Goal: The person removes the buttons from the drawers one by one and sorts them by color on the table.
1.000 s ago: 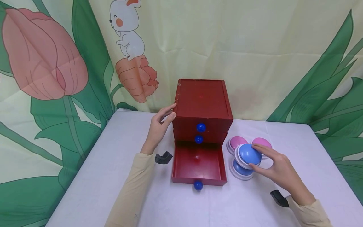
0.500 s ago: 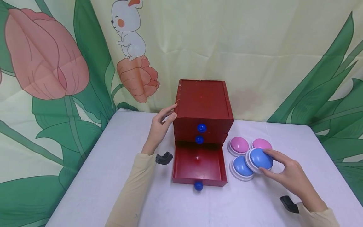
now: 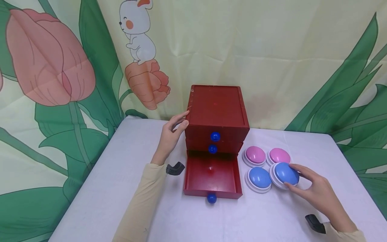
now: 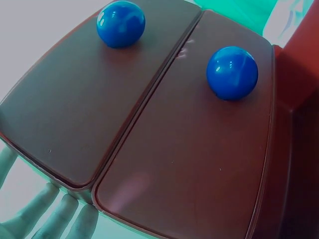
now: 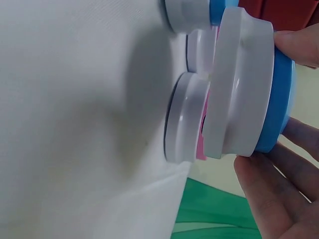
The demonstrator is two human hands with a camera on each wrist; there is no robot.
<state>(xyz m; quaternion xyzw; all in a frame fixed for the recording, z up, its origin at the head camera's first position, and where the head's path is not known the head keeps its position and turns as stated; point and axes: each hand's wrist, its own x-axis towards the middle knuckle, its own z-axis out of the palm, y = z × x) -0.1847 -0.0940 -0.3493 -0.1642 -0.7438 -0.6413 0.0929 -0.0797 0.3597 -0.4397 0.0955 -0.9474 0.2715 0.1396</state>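
My right hand [image 3: 317, 191] grips a blue-domed push button [image 3: 286, 173] with a white base, thumb on one side and fingers on the other. In the right wrist view the held button [image 5: 239, 84] is tilted on edge, raised off the white tabletop. My left hand [image 3: 170, 137] rests its fingertips against the left side of a dark red drawer cabinet [image 3: 217, 106]. The cabinet's bottom drawer [image 3: 208, 183] is pulled out with nothing inside. Its upper two drawers are closed, and their blue knobs show large in the left wrist view, one of them the top knob [image 4: 121, 24].
A second blue push button [image 3: 259, 177] sits right of the drawer. Behind it stand two pink push buttons, a left one [image 3: 255, 155] and a right one [image 3: 279, 156]. A printed cloth [image 3: 260, 67] hangs behind the white table [image 3: 242, 222].
My right hand has carried the blue button rightward and toward me, from over the other blue button to beside it. The left hand stays against the cabinet.
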